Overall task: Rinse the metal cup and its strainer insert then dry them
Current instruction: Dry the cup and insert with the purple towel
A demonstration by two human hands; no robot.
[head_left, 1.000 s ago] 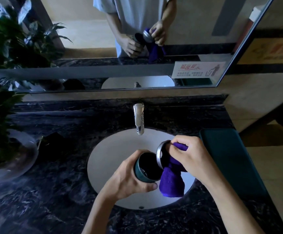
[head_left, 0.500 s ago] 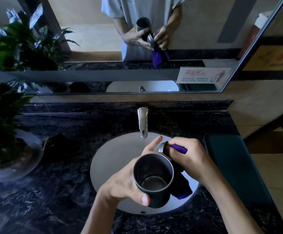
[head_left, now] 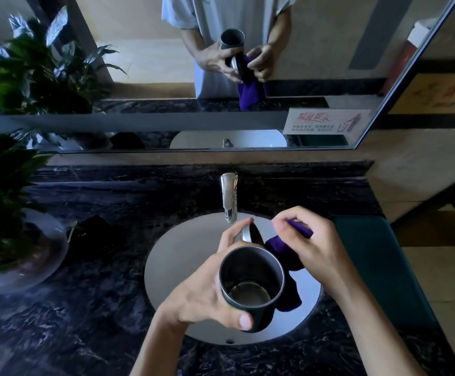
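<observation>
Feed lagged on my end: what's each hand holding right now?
Left hand: closed on the metal cup, fingertips also pinching the strainer insert.
Right hand: closed on the purple cloth.

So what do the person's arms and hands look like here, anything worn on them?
Both forearms enter from the bottom edge bare, with no sleeves reaching them. The left hand and right hand wear no gloves, and no rings, watch or bracelet are visible. Nails look short and unpainted. In the mirror, a light short-sleeved shirt ends above the elbows.

Left hand (head_left: 207, 291) holds cup (head_left: 250, 286), right hand (head_left: 310, 248) cloth (head_left: 283, 256)
</observation>
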